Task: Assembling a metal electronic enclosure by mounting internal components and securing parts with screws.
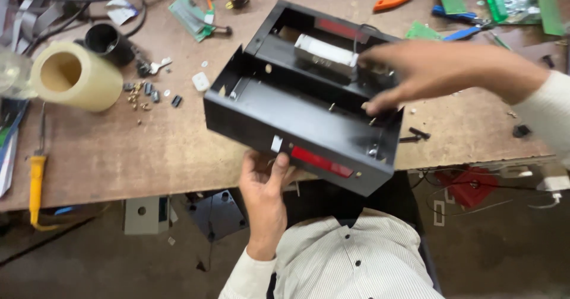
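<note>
Head view: our left hand (265, 187) grips the near wall of the black metal chassis (306, 118) at the bench (148, 150) edge, fingers curled under. Our right hand (415, 73) reaches inside beside the silver transformer (325, 54), fingertips pinched, contents unclear; we'd best keep the chassis steady.

Right hand (427, 73) blurred, hiding the black case's (309, 121) far corner.

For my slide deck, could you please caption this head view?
Left hand steadies an open black metal enclosure at the wooden workbench edge while right hand reaches inside.
</note>
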